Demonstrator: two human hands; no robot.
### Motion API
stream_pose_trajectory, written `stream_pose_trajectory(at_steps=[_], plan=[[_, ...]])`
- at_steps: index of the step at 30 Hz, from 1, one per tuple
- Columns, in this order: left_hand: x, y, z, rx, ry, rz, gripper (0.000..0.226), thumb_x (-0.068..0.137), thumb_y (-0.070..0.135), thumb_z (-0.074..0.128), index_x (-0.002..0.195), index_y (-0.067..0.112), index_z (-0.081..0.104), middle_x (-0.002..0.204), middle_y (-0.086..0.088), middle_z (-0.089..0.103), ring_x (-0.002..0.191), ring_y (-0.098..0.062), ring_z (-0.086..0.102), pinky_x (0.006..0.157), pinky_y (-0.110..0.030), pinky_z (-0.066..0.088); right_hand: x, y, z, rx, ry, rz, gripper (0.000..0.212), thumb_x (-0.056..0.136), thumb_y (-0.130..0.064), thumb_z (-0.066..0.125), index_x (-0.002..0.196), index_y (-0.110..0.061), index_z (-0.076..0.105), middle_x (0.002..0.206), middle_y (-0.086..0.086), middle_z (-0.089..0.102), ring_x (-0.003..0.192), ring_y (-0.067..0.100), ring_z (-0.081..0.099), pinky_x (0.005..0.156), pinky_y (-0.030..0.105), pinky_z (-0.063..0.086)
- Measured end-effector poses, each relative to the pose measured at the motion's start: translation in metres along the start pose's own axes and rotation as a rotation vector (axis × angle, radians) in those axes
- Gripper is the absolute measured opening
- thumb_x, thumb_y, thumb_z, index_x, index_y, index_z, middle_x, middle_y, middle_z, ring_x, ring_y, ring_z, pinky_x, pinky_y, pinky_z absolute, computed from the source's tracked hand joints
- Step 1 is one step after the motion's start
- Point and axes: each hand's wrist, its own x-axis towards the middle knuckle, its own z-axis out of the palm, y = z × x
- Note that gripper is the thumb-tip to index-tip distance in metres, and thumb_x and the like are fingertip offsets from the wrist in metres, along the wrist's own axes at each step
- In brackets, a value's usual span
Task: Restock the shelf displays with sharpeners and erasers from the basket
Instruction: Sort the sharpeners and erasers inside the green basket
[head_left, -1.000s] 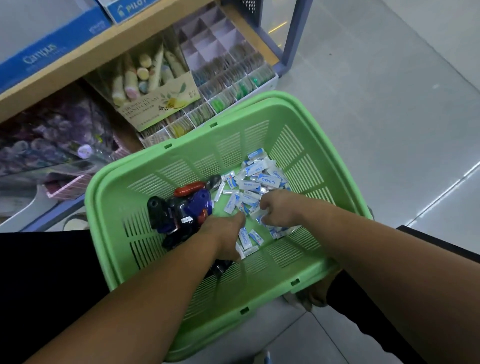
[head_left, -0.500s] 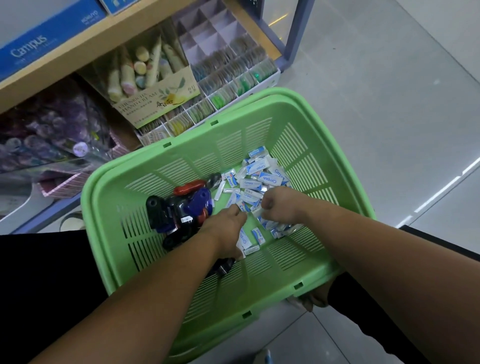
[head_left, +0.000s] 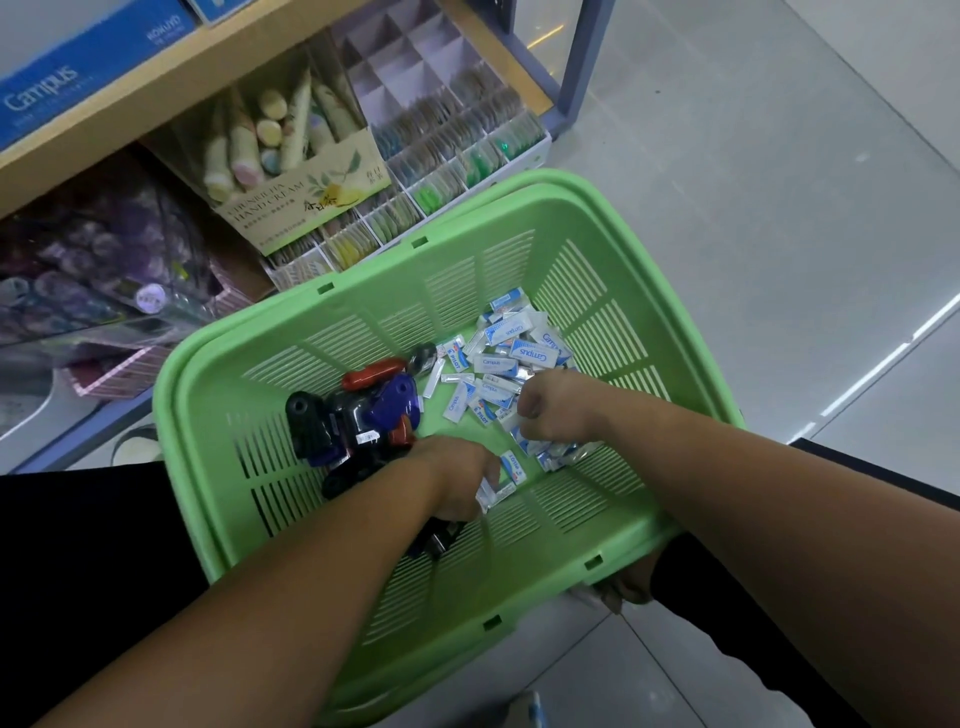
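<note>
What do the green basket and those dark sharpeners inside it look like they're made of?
The green basket looks like moulded plastic with a matte finish: its colour is uniform, and its walls are slotted and one piece. The sharpeners look like hard glossy plastic, black, blue and red, with bright highlights on rounded shells. Whether they have metal parts can't be seen.

Both forearms fill the near half of the open-topped basket (head_left: 649, 218), its slatted walls closing in every side. The sharpeners (head_left: 358, 415) crowd the floor at left, the erasers (head_left: 511, 353) at right, the left hand (head_left: 457, 480) and right hand (head_left: 558, 408) low between them. Bare basket floor lies along the near wall. Beyond the far rim, the hand-cream box (head_left: 306, 202) and the divider tray (head_left: 441, 135) pack the shelf (head_left: 171, 88); tiled floor (head_left: 779, 208) lies open at right.
</note>
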Motion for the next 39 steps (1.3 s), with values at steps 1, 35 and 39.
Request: stream_pose_trajectory(at_steps=[1, 35, 39], plan=[[0.001, 0.000, 0.003, -0.024, 0.027, 0.000, 0.031, 0.087, 0.029, 0.069, 0.116, 0.038, 0.064, 0.123, 0.008, 0.063, 0.114, -0.020, 0.060, 0.086, -0.028, 0.044, 0.000, 0.000, 0.000, -0.006, -0.008, -0.001, 0.026, 0.089, -0.029, 0.072, 0.113, -0.019, 0.070, 0.118, 0.004, 0.068, 0.106, 0.023, 0.065, 0.095, 0.036, 0.055], [-0.085, -0.048, -0.015, -0.097, 0.365, -0.198, 0.024, 0.088, 0.012, 0.064, 0.108, 0.024, 0.067, 0.112, 0.000, 0.065, 0.100, -0.024, 0.063, 0.087, -0.041, 0.055, 0.014, -0.063, 0.065, -0.727, -0.361, -0.218, 0.036, 0.090, -0.025, 0.070, 0.124, -0.018, 0.063, 0.120, 0.005, 0.064, 0.114, 0.030, 0.063, 0.091, 0.042, 0.054], [-0.089, -0.043, -0.002, -0.367, 0.561, -0.152, 0.016, 0.090, 0.018, 0.062, 0.099, 0.027, 0.073, 0.098, 0.008, 0.069, 0.088, -0.016, 0.065, 0.082, -0.039, 0.059, 0.012, -0.073, 0.055, -0.751, -0.436, -0.167, 0.033, 0.090, -0.022, 0.065, 0.122, -0.016, 0.066, 0.119, 0.002, 0.065, 0.107, 0.028, 0.063, 0.085, 0.042, 0.055]])
